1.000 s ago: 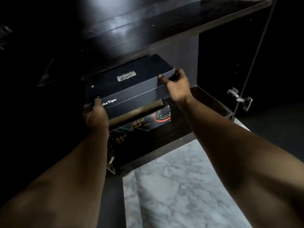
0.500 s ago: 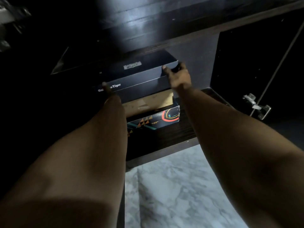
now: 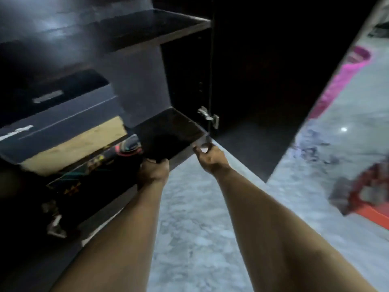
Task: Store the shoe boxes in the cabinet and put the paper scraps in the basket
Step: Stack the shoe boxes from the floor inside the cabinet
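On the far left, a dark navy cardboard shoe box (image 3: 63, 114) with a pale label on its lid sits on top of a black shoe box printed with orange triangles and a red-and-teal ring (image 3: 88, 171). Both are inside the dark wooden cabinet (image 3: 147, 30), on its bottom shelf, against the left part of the opening. The navy box lies skewed, so that a tan strip of the lower box's top shows under its front edge. The printed box reaches almost to the shelf's front edge. Below it, at the cabinet's lower left corner, a metal hinge (image 3: 55, 224) is blurred.

The left hand (image 3: 153, 170) is at the front edge of the bottom shelf, just beside the right end of the printed box, with its fingers curled down; whether it grips the box, the shelf edge or nothing, I cannot tell, since that spot is dark and smeared. The right part of the shelf (image 3: 174, 131) lies bare behind it.

The right hand (image 3: 210, 158) is at the shelf's front right corner, fingers bent, thumb and forefinger apparently pinching the edge there, though blur leaves this unsure. Just above it a silver hinge (image 3: 207, 116) sits on the open dark cabinet door (image 3: 263, 81). Under both forearms runs the grey-white marbled floor (image 3: 200, 228). On the far right, pink (image 3: 345, 74) and red-orange shapes (image 3: 370, 199) lie blurred on the floor.
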`<state>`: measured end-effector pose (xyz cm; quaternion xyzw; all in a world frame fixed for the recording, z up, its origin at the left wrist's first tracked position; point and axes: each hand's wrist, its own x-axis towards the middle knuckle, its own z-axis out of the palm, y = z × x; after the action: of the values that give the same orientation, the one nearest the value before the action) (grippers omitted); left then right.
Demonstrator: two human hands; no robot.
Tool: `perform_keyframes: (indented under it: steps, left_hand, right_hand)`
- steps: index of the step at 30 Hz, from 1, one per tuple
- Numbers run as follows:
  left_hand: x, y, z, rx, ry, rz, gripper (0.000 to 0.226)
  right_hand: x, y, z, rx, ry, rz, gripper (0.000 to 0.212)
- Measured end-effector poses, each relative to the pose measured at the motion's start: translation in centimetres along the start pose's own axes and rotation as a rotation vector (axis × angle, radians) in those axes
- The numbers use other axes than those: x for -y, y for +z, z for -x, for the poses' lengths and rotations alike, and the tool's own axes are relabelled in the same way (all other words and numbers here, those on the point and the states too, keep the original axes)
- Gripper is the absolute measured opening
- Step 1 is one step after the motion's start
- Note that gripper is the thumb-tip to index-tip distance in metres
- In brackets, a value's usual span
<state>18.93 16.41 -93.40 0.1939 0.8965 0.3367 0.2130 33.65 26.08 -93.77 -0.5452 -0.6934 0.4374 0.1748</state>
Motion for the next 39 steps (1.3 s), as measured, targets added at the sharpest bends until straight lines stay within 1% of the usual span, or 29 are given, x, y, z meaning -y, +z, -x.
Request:
perform_keyframes:
  steps: [3, 5, 7, 9, 11, 14, 17, 20, 23, 25, 28, 31, 33, 36, 38, 39]
  left_hand:
    - [-3.6, 6.5, 6.5, 0.204, 0.075, -0.052, 0.046]
    - [-6.3, 10.3, 11.0, 0.289, 0.160, -0.096, 0.048]
    - [-8.4, 14.1, 16.1, 0.379, 0.269, -0.143, 0.046]
    - [-10.0, 17.1, 21.1, 0.466, 0.347, -0.136, 0.039]
    - [-11.1, 19.8, 26.7, 0.565, 0.399, -0.112, 0.029]
    - [-12.1, 23.4, 35.3, 0.745, 0.475, -0.135, 0.030]
    - [-12.3, 26.5, 44.2, 0.907, 0.583, -0.146, 0.033]
    - [-11.8, 30.0, 52.2, 1.062, 0.653, -0.166, 0.032]
    - [-10.8, 33.2, 59.1, 1.213, 0.721, -0.195, 0.028]
    - [-9.8, 34.6, 63.2, 1.314, 0.734, -0.219, 0.029]
    - [-7.9, 36.2, 68.4, 1.456, 0.715, -0.258, 0.029]
    - [-6.0, 37.0, 71.7, 1.568, 0.638, -0.253, 0.058]
    - [-5.2, 37.3, 72.8, 1.596, 0.557, -0.210, 0.069]
    - [-4.8, 37.6, 73.1, 1.582, 0.454, -0.139, 0.078]
    - [-4.7, 37.5, 72.4, 1.537, 0.412, -0.101, 0.095]
    - [-4.5, 37.4, 71.8, 1.514, 0.392, -0.079, 0.103]
  right_hand:
    - [-7.4, -6.4, 3.6, -0.108, 0.113, 0.081, 0.070]
    - [-11.1, -11.4, 6.3, -0.179, 0.134, 0.107, 0.070]
    - [-14.1, -16.4, 9.6, -0.193, 0.163, 0.145, 0.072]
    - [-16.6, -20.7, 12.8, -0.223, 0.217, 0.156, 0.075]
    - [-19.5, -25.1, 16.3, -0.289, 0.280, 0.157, 0.073]
    - [-24.3, -31.1, 23.2, -0.407, 0.393, 0.165, 0.064]
    - [-29.5, -36.1, 31.0, -0.563, 0.542, 0.209, 0.057]
    - [-34.4, -39.8, 38.4, -0.792, 0.689, 0.226, 0.045]
    - [-38.1, -42.4, 44.7, -0.999, 0.841, 0.206, 0.043]
    - [-40.0, -43.6, 48.3, -1.070, 0.967, 0.197, 0.045]
    - [-42.8, -44.6, 52.3, -1.077, 1.139, 0.162, 0.052]
    - [-44.7, -44.4, 54.9, -0.997, 1.292, 0.092, 0.074]
    - [-45.1, -43.8, 55.9, -0.972, 1.288, 0.103, 0.083]
    - [-45.4, -43.2, 56.7, -0.982, 1.212, 0.041, 0.087]
    - [-45.2, -43.0, 56.9, -0.996, 1.166, -0.038, 0.088]
    - [-44.8, -43.0, 56.9, -0.996, 1.139, -0.056, 0.084]
